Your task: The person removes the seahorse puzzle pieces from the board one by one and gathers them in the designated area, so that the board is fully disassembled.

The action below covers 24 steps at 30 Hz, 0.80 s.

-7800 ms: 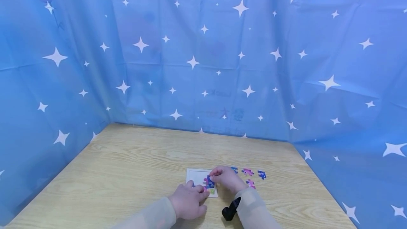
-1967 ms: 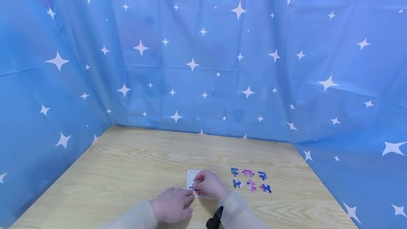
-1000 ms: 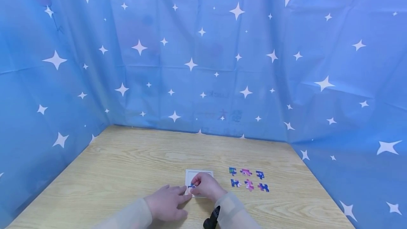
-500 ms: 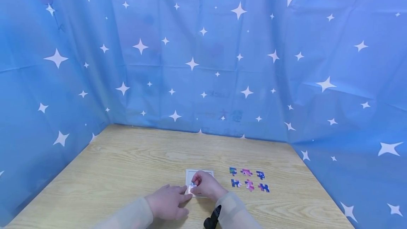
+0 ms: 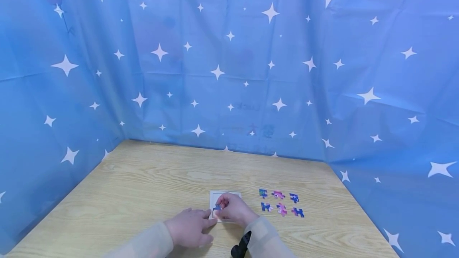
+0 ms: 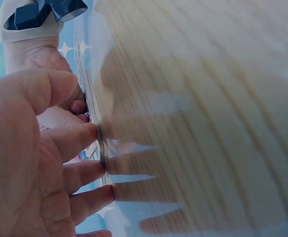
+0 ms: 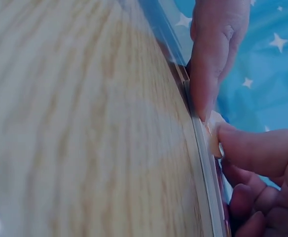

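Note:
A white puzzle tray (image 5: 211,197) lies on the table, its near part mostly covered by the hands. My right hand (image 5: 236,210) is over the tray and pinches a small blue jigsaw piece (image 5: 217,208) at the tray's near left corner. The right wrist view shows the thumb against that puzzle piece (image 7: 215,133), standing partly up from the tray edge (image 7: 203,163). My left hand (image 5: 190,227) rests at the tray's left side with extended fingers, and its fingertips touch the rim in the left wrist view. The pieces under my right hand are hidden.
To the right of the tray, several loose jigsaw pieces (image 5: 281,209) lie in two rows, blue and pink. Blue star-patterned curtains (image 5: 229,71) stand behind and beside the wooden table (image 5: 150,186). A black wrist camera (image 5: 242,245) sits on my right wrist.
Since the oldest frame, my right hand has moved left across the tray, and my left hand has drawn back to the tray's left edge. Lately the held piece has only tilted slightly.

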Motion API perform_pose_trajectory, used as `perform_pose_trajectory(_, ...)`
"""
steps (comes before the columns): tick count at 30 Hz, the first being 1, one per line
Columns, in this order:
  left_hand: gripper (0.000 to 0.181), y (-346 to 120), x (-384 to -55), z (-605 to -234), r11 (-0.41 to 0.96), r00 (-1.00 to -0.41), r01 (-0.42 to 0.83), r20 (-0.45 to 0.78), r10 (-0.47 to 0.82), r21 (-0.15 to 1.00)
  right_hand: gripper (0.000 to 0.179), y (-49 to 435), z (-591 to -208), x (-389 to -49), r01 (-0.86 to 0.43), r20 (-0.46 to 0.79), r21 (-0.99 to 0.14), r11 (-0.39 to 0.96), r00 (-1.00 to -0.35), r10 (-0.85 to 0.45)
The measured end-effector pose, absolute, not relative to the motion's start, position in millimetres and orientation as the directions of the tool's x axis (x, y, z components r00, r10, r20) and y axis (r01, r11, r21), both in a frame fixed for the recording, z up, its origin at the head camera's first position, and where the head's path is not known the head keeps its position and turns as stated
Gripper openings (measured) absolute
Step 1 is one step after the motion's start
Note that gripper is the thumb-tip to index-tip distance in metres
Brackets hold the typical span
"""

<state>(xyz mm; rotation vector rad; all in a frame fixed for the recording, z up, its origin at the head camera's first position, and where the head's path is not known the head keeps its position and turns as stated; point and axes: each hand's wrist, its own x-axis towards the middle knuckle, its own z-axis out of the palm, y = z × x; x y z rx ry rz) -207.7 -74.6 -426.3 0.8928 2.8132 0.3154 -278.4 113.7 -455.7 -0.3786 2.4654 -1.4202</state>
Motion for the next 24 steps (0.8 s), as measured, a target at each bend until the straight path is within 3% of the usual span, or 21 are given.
perform_pose_trajectory(5, 0.053, -74.5, -208.3, -427.8, 0.799, -0.809, 0.542, -0.099, 0.58, 0.26, 0.01, 114.2, -456.9, -279.6, -0.059, -0.118, -0.884, 0.464, -0.932, -0.342)
perform_pose_trajectory(24, 0.053, -75.5, -211.4, -432.2, 0.794, -0.802, 0.555, -0.093, 0.59, 0.249, 0.009, 114.2, -453.7, -276.2, -0.013, -0.149, -0.902, 0.431, -0.929, -0.339)
